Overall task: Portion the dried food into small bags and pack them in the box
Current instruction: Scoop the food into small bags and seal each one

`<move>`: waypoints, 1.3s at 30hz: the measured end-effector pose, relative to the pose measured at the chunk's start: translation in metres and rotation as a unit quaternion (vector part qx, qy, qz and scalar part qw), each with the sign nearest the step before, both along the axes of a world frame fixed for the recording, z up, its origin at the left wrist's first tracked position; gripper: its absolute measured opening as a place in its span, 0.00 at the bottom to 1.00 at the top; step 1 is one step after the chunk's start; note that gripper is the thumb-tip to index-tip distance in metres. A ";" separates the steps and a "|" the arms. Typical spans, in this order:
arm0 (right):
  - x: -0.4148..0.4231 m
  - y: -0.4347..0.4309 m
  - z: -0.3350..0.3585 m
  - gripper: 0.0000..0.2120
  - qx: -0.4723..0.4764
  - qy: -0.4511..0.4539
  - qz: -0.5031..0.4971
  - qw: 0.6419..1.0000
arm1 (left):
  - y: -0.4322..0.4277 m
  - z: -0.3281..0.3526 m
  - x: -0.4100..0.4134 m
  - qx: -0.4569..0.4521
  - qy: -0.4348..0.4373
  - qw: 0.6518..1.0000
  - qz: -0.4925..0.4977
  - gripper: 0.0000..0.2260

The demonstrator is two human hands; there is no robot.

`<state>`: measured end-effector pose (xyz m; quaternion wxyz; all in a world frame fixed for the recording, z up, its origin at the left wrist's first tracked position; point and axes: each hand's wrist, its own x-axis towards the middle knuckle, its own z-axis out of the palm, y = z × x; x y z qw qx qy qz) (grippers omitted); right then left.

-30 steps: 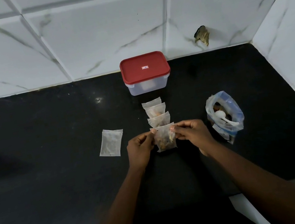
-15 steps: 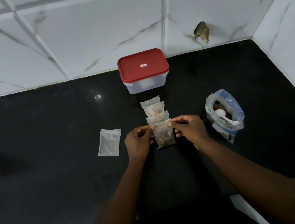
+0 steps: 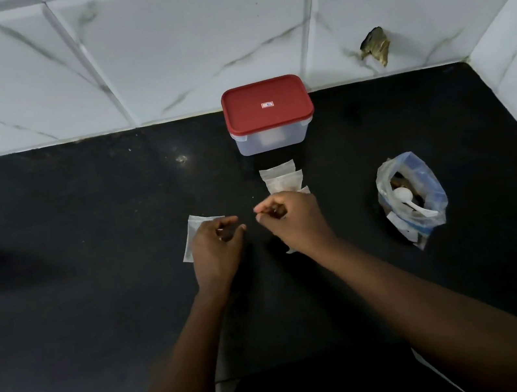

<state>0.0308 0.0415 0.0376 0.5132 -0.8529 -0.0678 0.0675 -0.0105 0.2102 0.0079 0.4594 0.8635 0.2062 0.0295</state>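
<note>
Though curled, left hand (image 3: pixel 217 254) over flat bag (image 3: pixel 193 232), right hand (image 3: pixel 295 220) over filled bags (image 3: pixel 283 180), grasp unclear; wide counter (image 3: pixel 73 261) leftward.

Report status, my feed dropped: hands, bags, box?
Fingers curled, grips unclear: left hand over empty bag, right hand by filled bags. Red lid on box, blocks packing.

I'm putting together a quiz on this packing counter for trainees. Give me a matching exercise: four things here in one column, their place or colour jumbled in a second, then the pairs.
1. lid
2. spoon
3. empty small bag
4. filled small bags

A. in the big plastic bag
B. in a row just before the box
C. red, on the box
D. partly under the left hand

Pairs: 1-C, 2-A, 3-D, 4-B
</note>
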 end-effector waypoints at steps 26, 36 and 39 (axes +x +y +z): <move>0.051 0.092 -0.020 0.04 -0.183 0.056 0.107 0.976 | 0.042 -0.013 0.020 0.105 0.073 0.992 -0.002 0.38; 0.050 0.005 0.031 0.02 -0.165 -0.012 0.067 0.984 | -0.013 0.019 0.024 0.060 -0.082 0.990 -0.098 0.38; 0.047 -0.022 0.041 0.03 -0.132 0.003 0.033 0.991 | -0.039 0.025 0.026 0.084 -0.115 0.982 -0.125 0.38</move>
